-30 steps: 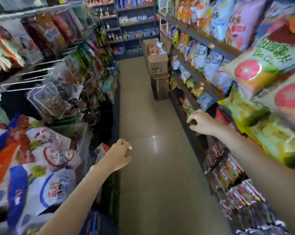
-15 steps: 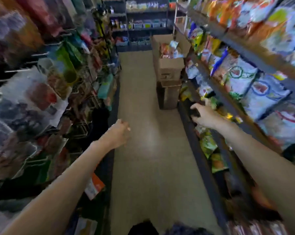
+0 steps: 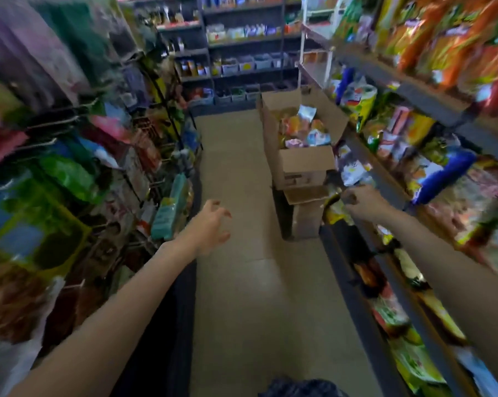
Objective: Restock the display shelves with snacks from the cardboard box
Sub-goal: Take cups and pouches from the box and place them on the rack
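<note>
Hands are both reaching forward empty: left hand (image 3: 210, 224), lower centre, is hovering with fingers loosely spread; right hand (image 3: 362, 200) is curling loosely at the grey metal shelf edge (image 3: 385, 179), gripping nothing I can make out. Open brown cardboard box (image 3: 302, 164) of bright snack packets (image 3: 305, 130) is sitting upper centre-right on a second carton, probably raised for easy picking. Beige tiled aisle floor (image 3: 242, 282) is running between packed shelves.

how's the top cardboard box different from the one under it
The top cardboard box stands open, flaps up, with snack packets showing inside; the lower cardboard box shows no contents, only one flap folded out. The top box looks wider and overhangs the lower one, which sits on the floor. The lower box is partly in shadow. Both are plain brown cardboard, beside the right-hand shelves.
</note>
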Demonstrator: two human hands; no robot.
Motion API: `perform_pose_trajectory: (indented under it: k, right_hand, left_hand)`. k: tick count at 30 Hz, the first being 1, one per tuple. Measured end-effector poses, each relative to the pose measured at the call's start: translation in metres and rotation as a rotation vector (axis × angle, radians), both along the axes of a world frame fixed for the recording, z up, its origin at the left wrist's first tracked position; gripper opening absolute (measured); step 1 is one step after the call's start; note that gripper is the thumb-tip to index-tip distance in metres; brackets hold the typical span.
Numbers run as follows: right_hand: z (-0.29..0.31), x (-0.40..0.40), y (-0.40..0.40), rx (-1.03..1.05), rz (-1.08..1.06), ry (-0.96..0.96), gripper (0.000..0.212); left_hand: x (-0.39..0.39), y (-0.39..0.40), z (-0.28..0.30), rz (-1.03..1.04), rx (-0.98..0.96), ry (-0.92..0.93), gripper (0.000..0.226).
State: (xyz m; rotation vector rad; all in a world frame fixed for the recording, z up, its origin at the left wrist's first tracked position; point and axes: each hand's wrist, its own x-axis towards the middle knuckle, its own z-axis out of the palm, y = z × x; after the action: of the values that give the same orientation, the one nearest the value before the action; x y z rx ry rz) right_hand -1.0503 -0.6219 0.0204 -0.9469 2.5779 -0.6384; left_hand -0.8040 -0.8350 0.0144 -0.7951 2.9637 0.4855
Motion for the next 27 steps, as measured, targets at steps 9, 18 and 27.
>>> perform_pose_trajectory:
  k: [9, 18, 27]
  right_hand:
    - [0.015, -0.162, -0.249, -0.164, 0.045, 0.015, 0.021]
    - [-0.014, -0.326, -0.431, -0.056, -0.075, 0.117, 0.021]
    - [-0.07, -0.526, -0.525, -0.125, -0.539, -0.152, 0.017]
  left_hand:
    - [-0.15, -0.215, -0.001, 0.001, 0.03, 0.025, 0.035]
    - [-0.369, -0.433, -0.002, -0.116, 0.117, 0.06, 0.029]
    - [-0.58, -0.586, -0.026, -0.324, 0.088, -0.007, 0.026]
